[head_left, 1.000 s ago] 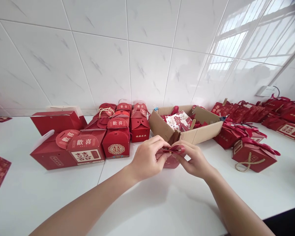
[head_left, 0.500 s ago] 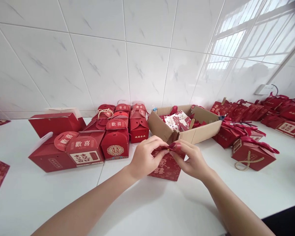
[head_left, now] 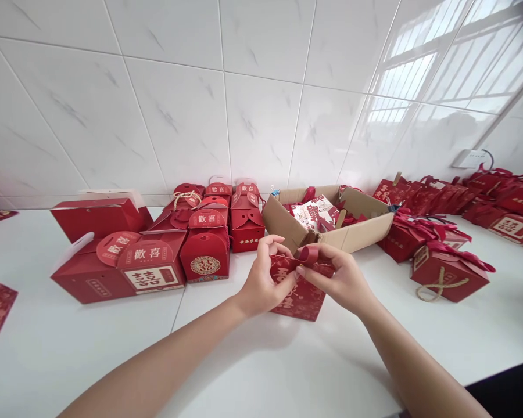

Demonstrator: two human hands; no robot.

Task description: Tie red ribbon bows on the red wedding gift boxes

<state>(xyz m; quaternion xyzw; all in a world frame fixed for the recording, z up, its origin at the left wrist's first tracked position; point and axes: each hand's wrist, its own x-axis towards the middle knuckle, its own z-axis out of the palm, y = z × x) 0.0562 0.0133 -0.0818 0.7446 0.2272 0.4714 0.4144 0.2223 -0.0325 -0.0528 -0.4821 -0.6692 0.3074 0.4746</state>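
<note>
Our left hand (head_left: 262, 281) and right hand (head_left: 343, 278), both bare
We see slim fingers (head_left: 325, 253), narrow wrists (head_left: 240, 303), and the left forearm (head_left: 165, 360) and right forearm (head_left: 412, 354) uncovered as far as our view reaches, both tapered.

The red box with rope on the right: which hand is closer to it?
The right hand. It grips the red gift bag, left of the red box with rope; the left hand grips the same bag, farther left.
</note>
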